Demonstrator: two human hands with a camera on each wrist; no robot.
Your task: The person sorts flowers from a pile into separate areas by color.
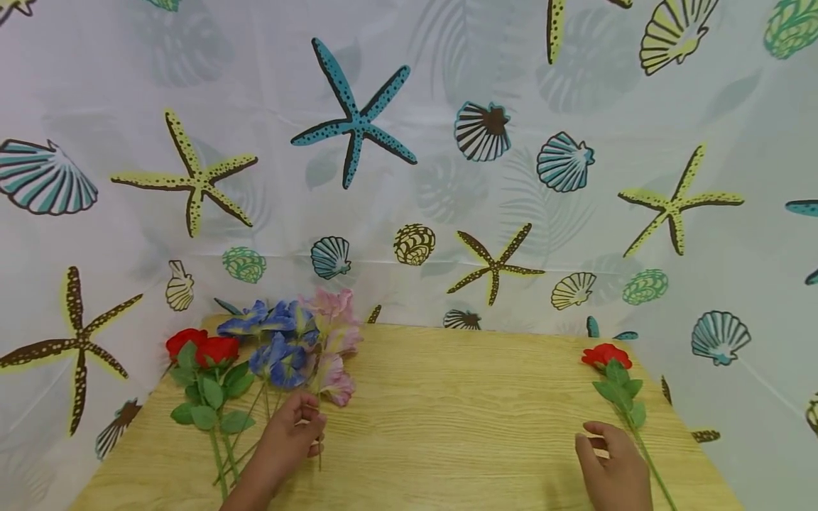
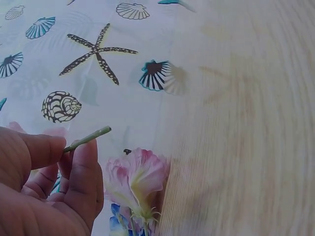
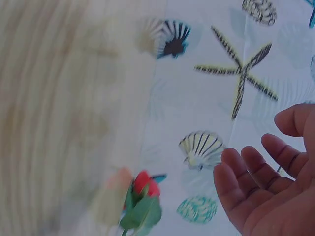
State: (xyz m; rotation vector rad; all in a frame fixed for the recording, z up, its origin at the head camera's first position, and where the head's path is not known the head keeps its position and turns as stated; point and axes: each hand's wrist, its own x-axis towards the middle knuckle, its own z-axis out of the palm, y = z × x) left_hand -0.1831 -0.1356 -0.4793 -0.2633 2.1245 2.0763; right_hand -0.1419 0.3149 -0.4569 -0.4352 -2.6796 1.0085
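Note:
Between thumb and fingers, my left hand (image 1: pixel 290 436) pinches the thin green stem (image 2: pixel 88 138) of a pink flower; the stem's cut end shows in the left wrist view. Pink blooms (image 1: pixel 335 380) lie just above this hand, beside blue flowers (image 1: pixel 281 358). My right hand (image 1: pixel 615 465) holds nothing, its fingers relaxed and slightly bent, the palm showing in the right wrist view. Close to it on the right lies a single red rose (image 1: pixel 607 355) with green leaves and a long stem, its bloom pointing to the far edge.
Two red roses (image 1: pixel 217 350) with leafy stems lie at the left of the wooden table (image 1: pixel 460 404), left of the blue flowers. A white cloth (image 1: pixel 396 206) printed with starfish and shells hangs behind and at both sides of the table.

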